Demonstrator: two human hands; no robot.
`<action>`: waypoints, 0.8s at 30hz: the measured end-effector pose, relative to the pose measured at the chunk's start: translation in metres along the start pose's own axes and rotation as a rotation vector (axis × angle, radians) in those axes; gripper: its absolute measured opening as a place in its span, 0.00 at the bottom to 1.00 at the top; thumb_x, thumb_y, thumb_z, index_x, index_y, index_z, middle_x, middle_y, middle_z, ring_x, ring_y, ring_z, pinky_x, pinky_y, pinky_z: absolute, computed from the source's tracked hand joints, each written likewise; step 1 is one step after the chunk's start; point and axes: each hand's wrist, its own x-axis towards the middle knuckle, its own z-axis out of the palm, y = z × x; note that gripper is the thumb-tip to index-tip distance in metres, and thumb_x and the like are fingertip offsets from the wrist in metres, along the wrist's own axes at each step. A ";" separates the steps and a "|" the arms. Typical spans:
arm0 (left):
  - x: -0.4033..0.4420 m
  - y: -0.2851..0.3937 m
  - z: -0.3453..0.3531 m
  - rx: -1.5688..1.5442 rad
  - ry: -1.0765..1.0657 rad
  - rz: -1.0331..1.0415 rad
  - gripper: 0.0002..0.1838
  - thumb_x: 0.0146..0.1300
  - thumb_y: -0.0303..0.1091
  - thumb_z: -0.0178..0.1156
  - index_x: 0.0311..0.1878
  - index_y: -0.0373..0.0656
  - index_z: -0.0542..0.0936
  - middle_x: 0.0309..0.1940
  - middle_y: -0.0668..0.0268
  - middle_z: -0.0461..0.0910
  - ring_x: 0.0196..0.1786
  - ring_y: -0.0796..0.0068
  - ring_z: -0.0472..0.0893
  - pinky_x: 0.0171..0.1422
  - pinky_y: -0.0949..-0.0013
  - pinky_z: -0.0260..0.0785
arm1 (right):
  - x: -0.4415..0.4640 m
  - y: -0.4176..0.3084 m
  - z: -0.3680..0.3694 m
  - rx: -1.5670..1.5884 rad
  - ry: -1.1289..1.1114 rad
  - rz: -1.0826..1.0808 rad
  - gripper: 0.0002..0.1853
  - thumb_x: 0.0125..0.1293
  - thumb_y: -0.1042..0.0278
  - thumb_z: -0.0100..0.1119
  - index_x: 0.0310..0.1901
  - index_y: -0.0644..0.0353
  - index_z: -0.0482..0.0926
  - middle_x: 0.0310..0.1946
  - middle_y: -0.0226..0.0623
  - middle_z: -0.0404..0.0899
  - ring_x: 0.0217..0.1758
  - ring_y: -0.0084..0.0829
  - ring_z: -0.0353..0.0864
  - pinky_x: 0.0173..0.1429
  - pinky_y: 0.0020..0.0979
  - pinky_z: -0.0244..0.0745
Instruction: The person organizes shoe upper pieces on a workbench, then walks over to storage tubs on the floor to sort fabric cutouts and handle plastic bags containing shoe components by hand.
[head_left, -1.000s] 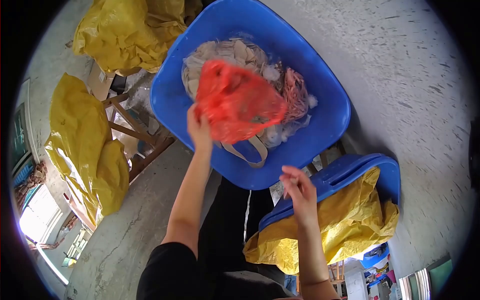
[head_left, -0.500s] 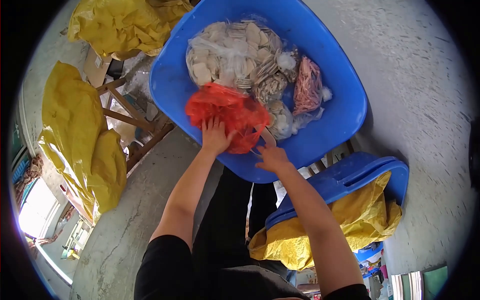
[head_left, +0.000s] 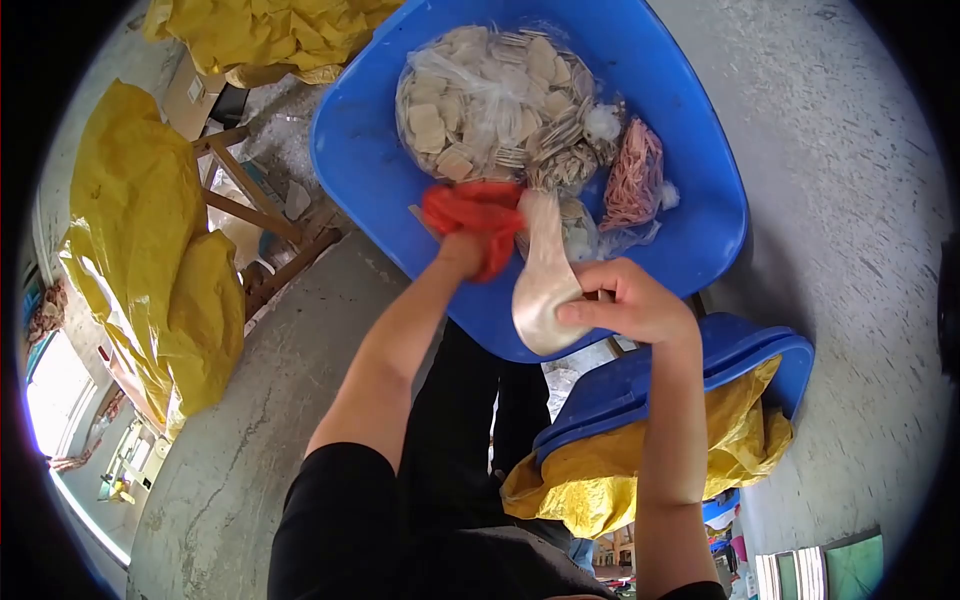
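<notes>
My right hand pinches the rounded end of a pale, shiny scoop, its narrow part pointing up and away from me over the near side of a blue tub. My left hand is in the tub, pushed into a bunched red plastic bag; the bag hides most of its fingers. Just beyond lies a large clear bag of pale flat chips. To its right are a smaller bag of greyish chips and a clear bag of pink strips.
A blue lid with yellow sheeting stands at the right, near my legs. More yellow sheeting hangs over a wooden frame on the left. A grey concrete floor surrounds the tub.
The scoop has come out from beside the red bag and is now lifted clear in my right hand. The red bag is bunched smaller around my left hand, which has shifted right.
</notes>
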 end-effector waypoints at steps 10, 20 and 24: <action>-0.108 0.056 -0.152 -0.075 -0.171 0.320 0.28 0.55 0.37 0.54 0.62 0.42 0.69 0.62 0.57 0.68 0.67 0.53 0.61 0.72 0.57 0.51 | 0.107 0.119 0.091 -1.082 0.204 -0.008 0.10 0.58 0.62 0.57 0.34 0.59 0.82 0.28 0.36 0.81 0.28 0.36 0.78 0.32 0.32 0.67; -0.070 0.087 -0.154 0.021 0.205 0.420 0.18 0.53 0.32 0.57 0.49 0.43 0.77 0.56 0.57 0.71 0.64 0.54 0.66 0.60 0.58 0.66 | 0.098 0.170 0.088 -0.670 0.204 0.146 0.14 0.60 0.55 0.56 0.39 0.54 0.83 0.30 0.38 0.82 0.34 0.37 0.80 0.39 0.33 0.72; -0.063 0.081 -0.131 0.088 -0.290 0.181 0.15 0.54 0.31 0.57 0.47 0.45 0.78 0.56 0.60 0.73 0.62 0.54 0.67 0.59 0.58 0.66 | 0.066 0.134 0.015 0.372 0.317 0.163 0.18 0.65 0.53 0.46 0.48 0.53 0.81 0.27 0.29 0.76 0.23 0.18 0.63 0.28 0.18 0.57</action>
